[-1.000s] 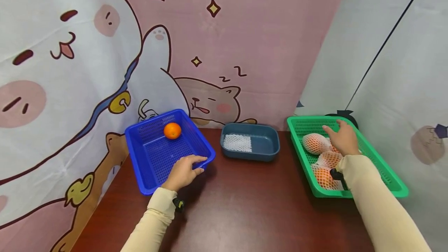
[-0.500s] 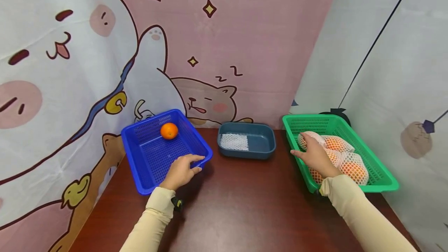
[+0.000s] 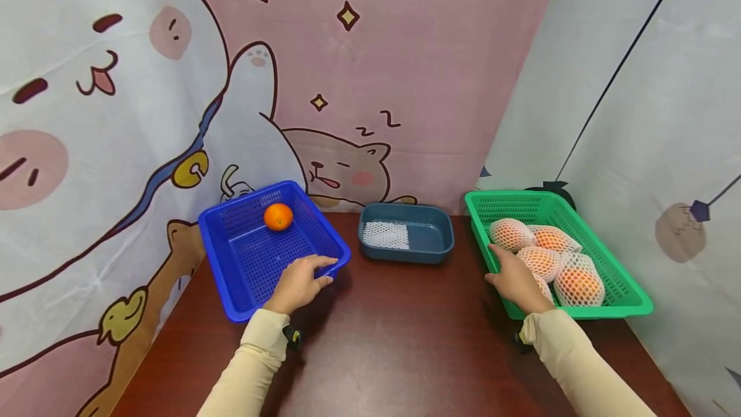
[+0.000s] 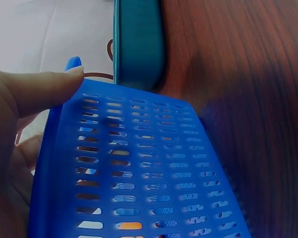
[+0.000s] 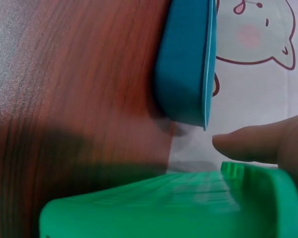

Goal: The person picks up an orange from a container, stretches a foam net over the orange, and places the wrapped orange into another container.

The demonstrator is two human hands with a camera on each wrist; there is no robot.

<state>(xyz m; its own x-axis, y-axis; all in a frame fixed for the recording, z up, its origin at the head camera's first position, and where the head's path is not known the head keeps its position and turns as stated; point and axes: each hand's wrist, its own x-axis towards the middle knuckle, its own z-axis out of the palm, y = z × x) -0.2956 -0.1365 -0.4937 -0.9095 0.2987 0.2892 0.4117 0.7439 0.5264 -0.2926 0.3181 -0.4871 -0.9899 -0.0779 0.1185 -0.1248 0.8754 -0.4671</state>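
Note:
In the head view, my left hand holds the near right rim of a blue perforated plastic basket. The left wrist view shows the thumb over that rim. An orange lies inside, towards the back. My right hand is at the left rim of a green plastic basket, thumb on the outer side. In the right wrist view, its thumb extends past the green wall with a visible gap. Several fruits in white foam nets lie in the green basket; the hand partly hides one.
A dark teal tray stands between the baskets, near the back wall. White foam netting lies in its left half. Under everything is a dark reddish wooden table. A printed cloth hangs behind.
My right hand has moved left and down from above the netted fruits to the green basket's left rim. The head view has shifted slightly. My left hand stays at the blue basket.

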